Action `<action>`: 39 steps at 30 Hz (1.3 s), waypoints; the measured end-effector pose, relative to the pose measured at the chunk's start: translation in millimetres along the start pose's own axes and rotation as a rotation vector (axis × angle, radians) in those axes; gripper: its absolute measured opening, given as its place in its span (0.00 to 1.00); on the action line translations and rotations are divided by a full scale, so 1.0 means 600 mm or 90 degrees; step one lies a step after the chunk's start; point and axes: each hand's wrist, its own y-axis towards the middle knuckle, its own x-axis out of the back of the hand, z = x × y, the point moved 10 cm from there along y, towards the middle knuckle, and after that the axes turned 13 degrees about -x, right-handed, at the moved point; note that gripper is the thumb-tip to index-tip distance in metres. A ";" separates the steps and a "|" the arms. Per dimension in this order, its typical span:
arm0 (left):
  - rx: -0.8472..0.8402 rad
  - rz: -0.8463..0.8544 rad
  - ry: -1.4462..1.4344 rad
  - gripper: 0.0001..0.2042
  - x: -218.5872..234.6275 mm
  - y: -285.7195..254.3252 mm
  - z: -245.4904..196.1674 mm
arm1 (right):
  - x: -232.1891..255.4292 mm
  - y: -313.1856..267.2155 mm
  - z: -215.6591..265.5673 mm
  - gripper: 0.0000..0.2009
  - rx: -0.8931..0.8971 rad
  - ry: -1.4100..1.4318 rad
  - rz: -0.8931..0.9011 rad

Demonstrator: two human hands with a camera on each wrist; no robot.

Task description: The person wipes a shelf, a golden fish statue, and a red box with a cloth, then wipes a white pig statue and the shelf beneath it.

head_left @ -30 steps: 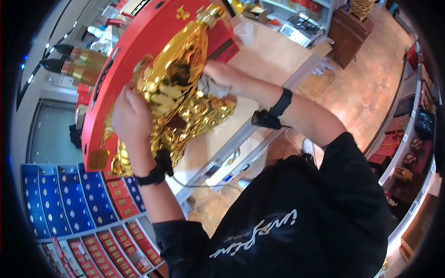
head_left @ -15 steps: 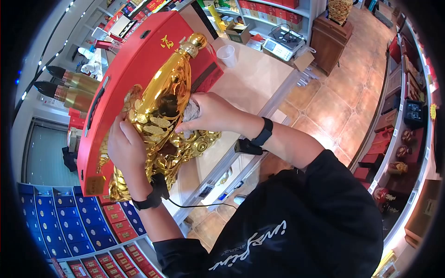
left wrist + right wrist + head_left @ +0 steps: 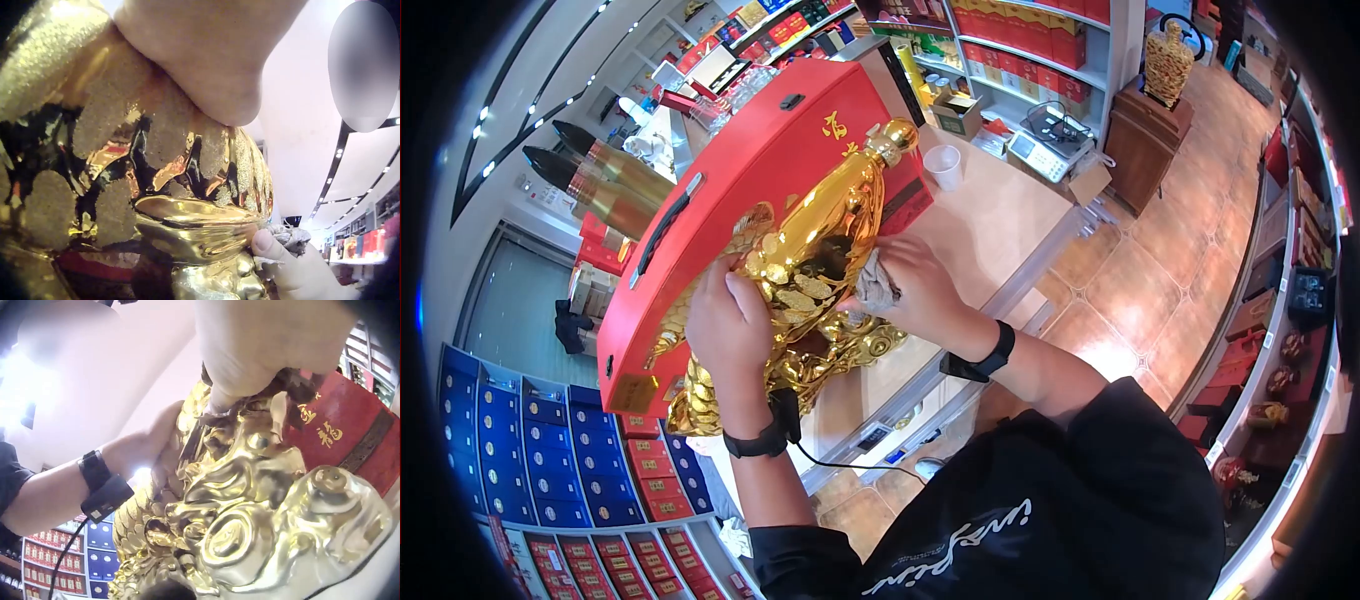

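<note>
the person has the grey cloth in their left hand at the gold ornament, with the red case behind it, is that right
Not quite: the grey cloth is in the right hand, not the left hand, as the head view shows. It is at the gold ornament, with the red case behind it, as you say.

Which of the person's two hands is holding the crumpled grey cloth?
The right hand holds the crumpled grey cloth at the shiny golden ornament; the left hand touches that ornament and shows no cloth.

Glossy metallic ornament (image 3: 808,291), matt cloth (image 3: 877,287)
</note>
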 end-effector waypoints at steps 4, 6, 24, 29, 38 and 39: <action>-0.004 -0.011 0.001 0.17 0.005 0.000 -0.003 | 0.015 -0.012 0.015 0.28 0.066 -0.062 -0.095; 0.002 -0.014 0.005 0.17 0.004 0.000 0.001 | 0.018 -0.015 0.026 0.26 0.083 -0.069 -0.112; 0.014 -0.027 -0.016 0.16 0.011 0.000 0.003 | 0.053 0.009 -0.067 0.22 -0.293 0.172 0.009; 0.008 -0.039 -0.023 0.16 0.017 0.001 0.000 | -0.018 0.016 -0.058 0.36 -0.299 0.278 0.320; 0.004 -0.046 -0.018 0.14 0.018 0.000 -0.002 | -0.080 0.035 -0.046 0.32 -0.335 0.291 0.499; 0.007 -0.043 -0.016 0.14 0.017 0.001 0.000 | -0.083 0.030 -0.051 0.31 -0.342 0.297 0.503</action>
